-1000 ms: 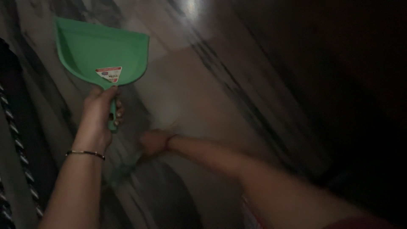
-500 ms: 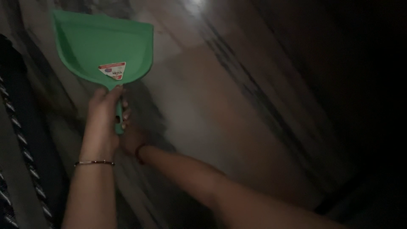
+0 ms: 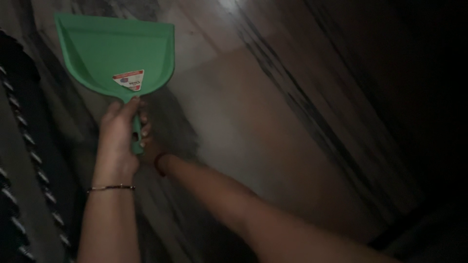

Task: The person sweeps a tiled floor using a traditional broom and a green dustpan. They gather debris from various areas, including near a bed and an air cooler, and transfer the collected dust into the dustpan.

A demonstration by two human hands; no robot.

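Now left hand (image 3: 119, 139) grip clamped on green dustpan (image 3: 114, 53) handle; right hand (image 3: 152, 155) grip hidden, cannot tell

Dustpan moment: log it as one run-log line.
left hand: grips green dustpan by handle | right hand: mostly hidden behind left hand, grip unclear | surface: streaked floor | light: dim

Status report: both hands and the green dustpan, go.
Left hand gripping green dustpan by its handle, pan over the streaked floor. Right hand mostly hidden behind the left; only its wrist band shows. Nothing visibly blocking; lighting dim.
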